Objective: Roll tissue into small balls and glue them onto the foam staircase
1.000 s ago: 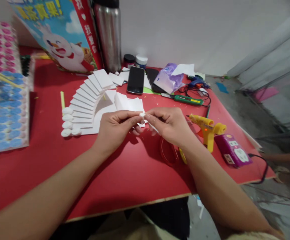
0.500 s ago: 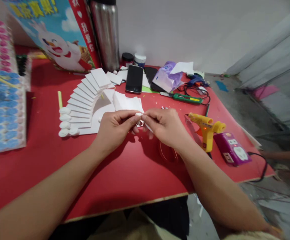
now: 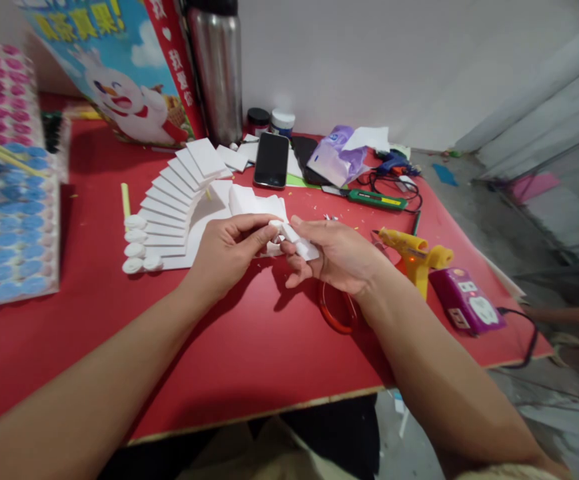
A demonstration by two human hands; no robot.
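My left hand [image 3: 234, 250] is closed, pinching the coiled end of a white paper strip [image 3: 305, 249] between thumb and fingertips. The strip's loose end slants down to the right across the fingers of my right hand [image 3: 334, 253], which is loosely curled around it, thumb on top. Just behind my hands lies a sheet of folded white paper [image 3: 256, 203]. A stepped white fan of board pieces [image 3: 169, 207] rests to the left, with several white paper rosettes [image 3: 135, 250] at its lower corner. Beneath my right wrist are red-handled scissors [image 3: 336, 323], partly hidden.
At right stand a yellow glue gun [image 3: 419, 260] and a purple power box [image 3: 466, 303]. Behind lie a green-handled tool [image 3: 376, 199], a phone [image 3: 271, 160] and a purple tissue pack [image 3: 336, 157]. A steel bottle [image 3: 216, 73] and trays of blue flowers [image 3: 9, 233] are farther left.
My right hand has turned palm up and spread its fingers a little, moving slightly right of my left fingertips. More of the white strip shows. The view has shifted slightly.
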